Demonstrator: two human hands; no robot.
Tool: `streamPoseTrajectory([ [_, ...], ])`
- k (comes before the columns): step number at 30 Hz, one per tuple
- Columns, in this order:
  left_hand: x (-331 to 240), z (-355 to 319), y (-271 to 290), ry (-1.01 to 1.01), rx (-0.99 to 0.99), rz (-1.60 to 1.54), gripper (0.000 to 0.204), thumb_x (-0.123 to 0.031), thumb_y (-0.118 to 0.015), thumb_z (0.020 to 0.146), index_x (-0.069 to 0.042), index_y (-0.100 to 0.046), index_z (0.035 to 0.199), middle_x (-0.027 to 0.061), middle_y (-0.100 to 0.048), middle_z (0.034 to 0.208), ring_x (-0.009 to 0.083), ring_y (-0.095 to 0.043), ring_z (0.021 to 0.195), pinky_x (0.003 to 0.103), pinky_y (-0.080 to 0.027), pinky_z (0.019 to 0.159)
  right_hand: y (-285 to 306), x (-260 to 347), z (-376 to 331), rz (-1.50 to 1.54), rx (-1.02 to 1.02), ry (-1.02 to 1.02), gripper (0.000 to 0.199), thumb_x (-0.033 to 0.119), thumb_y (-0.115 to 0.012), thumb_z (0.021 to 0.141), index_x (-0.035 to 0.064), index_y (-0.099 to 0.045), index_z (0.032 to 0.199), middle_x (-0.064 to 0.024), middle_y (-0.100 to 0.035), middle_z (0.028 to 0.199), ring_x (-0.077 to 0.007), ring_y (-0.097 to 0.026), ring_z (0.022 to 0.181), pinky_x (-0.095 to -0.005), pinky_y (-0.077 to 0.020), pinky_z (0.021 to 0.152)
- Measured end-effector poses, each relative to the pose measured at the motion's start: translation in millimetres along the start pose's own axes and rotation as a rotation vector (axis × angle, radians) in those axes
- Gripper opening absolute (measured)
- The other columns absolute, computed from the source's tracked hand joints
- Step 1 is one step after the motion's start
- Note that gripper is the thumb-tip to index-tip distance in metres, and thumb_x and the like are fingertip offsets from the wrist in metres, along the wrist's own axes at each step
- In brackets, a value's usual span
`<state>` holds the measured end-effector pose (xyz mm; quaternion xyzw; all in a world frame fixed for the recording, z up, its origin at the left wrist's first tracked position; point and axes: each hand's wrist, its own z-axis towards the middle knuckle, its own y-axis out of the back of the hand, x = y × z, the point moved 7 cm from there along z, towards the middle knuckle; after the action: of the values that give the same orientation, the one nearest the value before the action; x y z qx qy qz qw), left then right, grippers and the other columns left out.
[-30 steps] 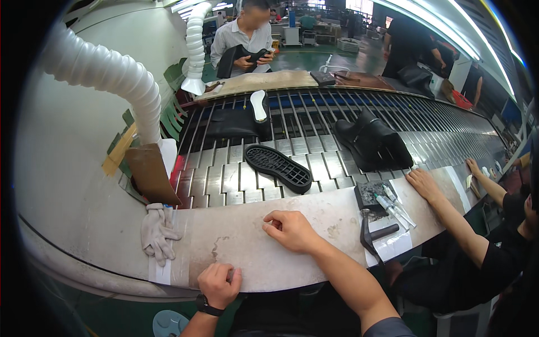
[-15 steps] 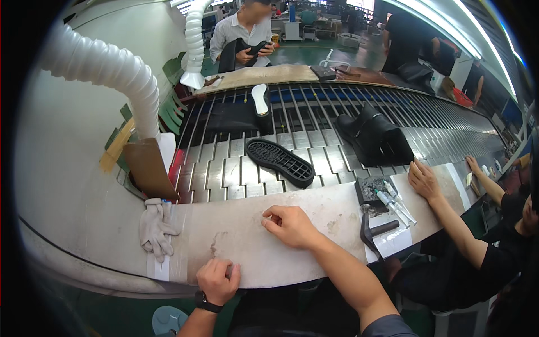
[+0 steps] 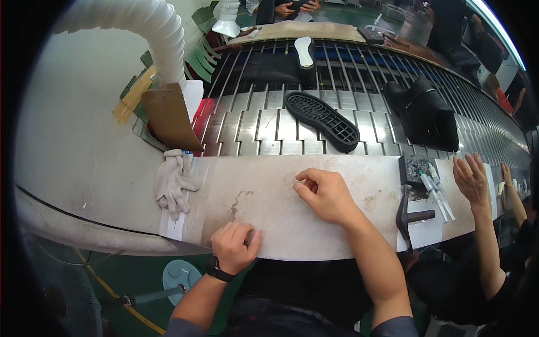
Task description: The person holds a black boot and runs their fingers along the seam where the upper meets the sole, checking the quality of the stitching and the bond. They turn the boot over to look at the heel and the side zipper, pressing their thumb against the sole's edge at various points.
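Note:
My left hand (image 3: 236, 247), with a dark watch on its wrist, rests at the front edge of the pale work board (image 3: 269, 213). Its fingers are curled in, and I see nothing held in them. Over the middle of the board is my right hand (image 3: 327, 196), its fingers loosely bent and the thumb a little apart from the index finger, holding nothing. A black shoe sole (image 3: 323, 122), tread side up, lies on the metal slat conveyor (image 3: 241, 126) beyond my right hand. To the left on the board is a pair of whitish work gloves (image 3: 175, 182).
A hammer (image 3: 412, 216), capped tubes (image 3: 437, 196) and a dark block (image 3: 414, 168) sit at right. Black boots (image 3: 424, 109) and another sole (image 3: 304, 53) ride the conveyor. A co-worker's hand (image 3: 473, 178) is raised at right. A white duct hose (image 3: 163, 39) hangs at left.
The view has tilted downward and shifted left, so things sit higher and farther right. The co-worker's hand at right has lifted away from the boot. My hands keep nearly the same pose.

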<state>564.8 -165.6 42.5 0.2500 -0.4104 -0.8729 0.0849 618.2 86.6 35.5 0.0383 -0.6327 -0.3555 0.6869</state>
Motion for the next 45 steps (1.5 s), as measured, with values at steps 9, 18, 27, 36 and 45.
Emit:
streamPoseTrajectory([
  [9,-2,1,0,-0.012,0.014,0.003,0.014,-0.006,-0.081,0.083,-0.008,-0.067,0.085,0.0055,-0.055,0.065,0.0263,-0.055,0.055,0.039,-0.042,0.052,-2,-1,1,0.006,0.003,0.018,0.025,0.025,-0.077,0.093,0.0024,-0.079,0.104,-0.0112,-0.073,0.076,-0.0306,-0.072,0.071,-0.0423,-0.0574,0.070],
  [18,23,19,-3,0.376,0.308,-0.243,0.016,-0.011,-0.080,0.092,-0.003,-0.074,0.105,0.0058,-0.069,0.081,0.0146,-0.062,0.067,0.030,-0.047,0.060,-3,-1,2,0.047,0.006,0.007,0.023,0.023,-0.077,0.091,0.0021,-0.078,0.102,-0.0107,-0.072,0.075,-0.0316,-0.072,0.072,-0.0433,-0.0570,0.069],
  [27,118,93,30,0.100,0.197,0.448,0.046,-0.021,-0.076,0.095,-0.001,-0.068,0.136,0.0243,-0.063,0.145,0.0444,-0.059,0.133,0.048,-0.045,0.115,-6,3,-1,0.035,-0.008,0.076,0.023,0.022,-0.076,0.092,0.0014,-0.076,0.103,-0.0147,-0.074,0.086,-0.0356,-0.073,0.080,-0.0464,-0.0580,0.074],
  [36,146,50,56,0.296,0.427,0.598,0.061,-0.031,-0.073,0.101,0.001,-0.059,0.150,0.0332,-0.045,0.164,0.0501,-0.047,0.150,0.051,-0.039,0.123,-13,11,-12,-0.191,0.081,0.137,0.023,0.019,-0.079,0.089,0.0045,-0.074,0.105,-0.0131,-0.070,0.090,-0.0341,-0.069,0.081,-0.0445,-0.0540,0.072],
  [45,148,258,-108,0.283,0.297,0.176,0.084,-0.043,-0.074,0.097,0.008,-0.047,0.157,0.0311,-0.058,0.154,0.0398,-0.054,0.147,0.042,-0.040,0.123,13,17,-68,0.070,0.088,0.321,0.039,0.015,-0.082,0.082,-0.0019,-0.072,0.115,-0.0140,-0.069,0.105,-0.0336,-0.068,0.096,-0.0456,-0.0558,0.092],
])
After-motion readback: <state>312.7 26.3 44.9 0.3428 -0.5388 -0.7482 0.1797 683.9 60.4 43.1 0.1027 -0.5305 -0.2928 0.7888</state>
